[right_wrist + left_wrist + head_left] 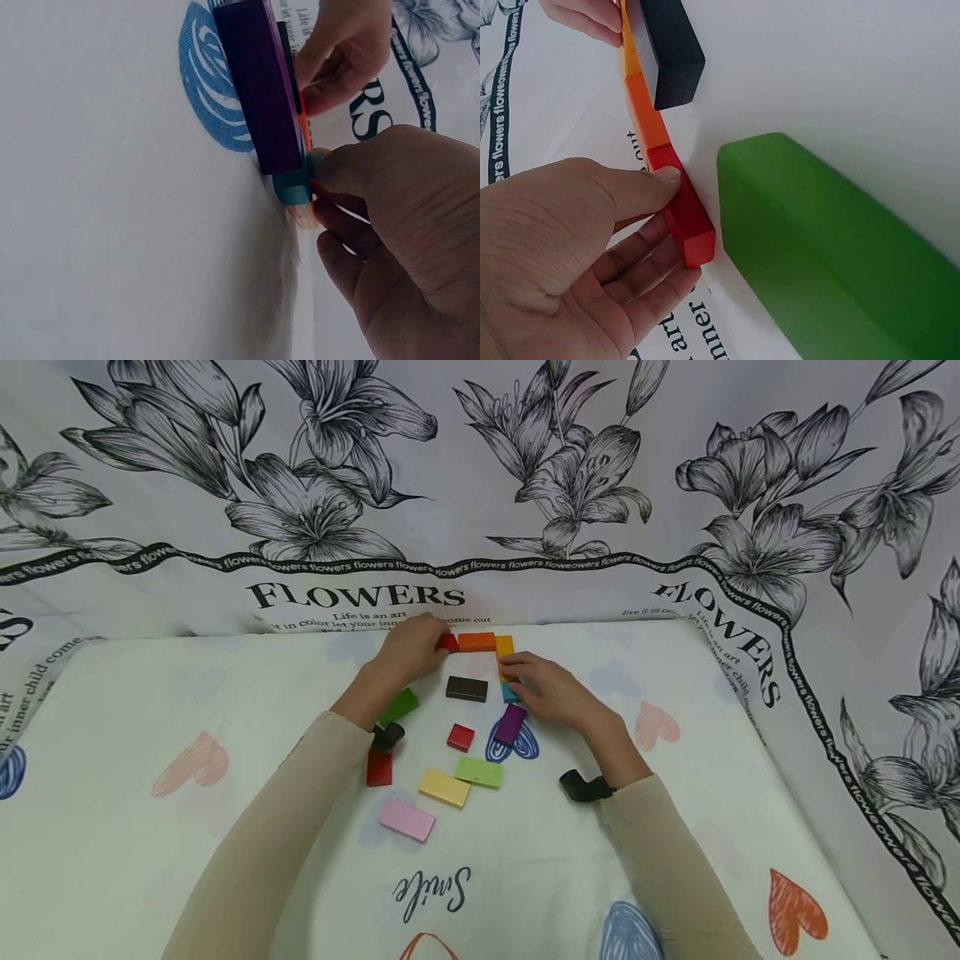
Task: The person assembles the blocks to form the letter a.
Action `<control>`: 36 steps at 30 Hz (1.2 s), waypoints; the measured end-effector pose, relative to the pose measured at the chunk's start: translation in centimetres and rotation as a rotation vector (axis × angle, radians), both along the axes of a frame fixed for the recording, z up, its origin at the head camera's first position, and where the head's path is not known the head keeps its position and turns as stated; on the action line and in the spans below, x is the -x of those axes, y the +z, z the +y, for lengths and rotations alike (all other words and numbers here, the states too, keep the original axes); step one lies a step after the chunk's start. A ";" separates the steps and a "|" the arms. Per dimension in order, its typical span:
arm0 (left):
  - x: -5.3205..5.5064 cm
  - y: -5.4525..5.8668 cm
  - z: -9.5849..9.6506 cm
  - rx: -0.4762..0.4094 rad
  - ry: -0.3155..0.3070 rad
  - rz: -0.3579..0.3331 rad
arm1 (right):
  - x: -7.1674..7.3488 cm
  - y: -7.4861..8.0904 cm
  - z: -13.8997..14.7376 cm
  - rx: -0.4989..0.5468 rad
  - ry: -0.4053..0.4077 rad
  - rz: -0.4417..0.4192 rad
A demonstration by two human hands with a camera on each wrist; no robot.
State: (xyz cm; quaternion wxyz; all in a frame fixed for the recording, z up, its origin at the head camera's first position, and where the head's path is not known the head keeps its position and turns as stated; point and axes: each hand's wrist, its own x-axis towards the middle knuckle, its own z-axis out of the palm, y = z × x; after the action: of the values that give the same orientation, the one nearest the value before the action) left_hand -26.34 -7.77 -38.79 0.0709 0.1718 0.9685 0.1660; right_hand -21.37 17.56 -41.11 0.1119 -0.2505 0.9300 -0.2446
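At the far edge of the white cloth, my left hand (408,647) pinches a red block (692,217), thumb on its top and fingers along its far side. The red block meets the end of an orange block (476,642), followed by a yellow-orange block (505,647) that turns toward me. My right hand (553,691) pinches a teal block (292,187) at the near end of the yellow-orange one. A purple block (510,724) lies just nearer me. Close to my left wrist is a dark green block (825,232), partly hidden by the arm in the head view.
A black block (467,688) lies inside the row's bend. Nearer me are a small red block (461,737), a light green block (478,772), a pale yellow block (444,787), a pink block (407,820) and another red block (379,768) beside my left sleeve.
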 end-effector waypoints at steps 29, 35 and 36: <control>-0.1 0.1 -0.3 0.008 -0.017 -0.015 | -0.1 0.2 -0.3 0.024 -0.021 -0.019; -0.1 -0.3 -0.4 0.010 -0.014 0.012 | -0.2 0.2 -0.3 0.035 0.003 -0.006; -0.1 -0.3 -0.4 0.012 -0.012 0.020 | -0.2 0.2 -0.3 0.039 0.009 -0.002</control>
State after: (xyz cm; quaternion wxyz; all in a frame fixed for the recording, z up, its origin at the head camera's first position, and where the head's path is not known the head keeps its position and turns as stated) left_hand -26.22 -8.19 -39.12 0.0633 0.1790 0.9690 0.1581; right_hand -21.20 17.30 -40.86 0.1089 -0.2565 0.9238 -0.2625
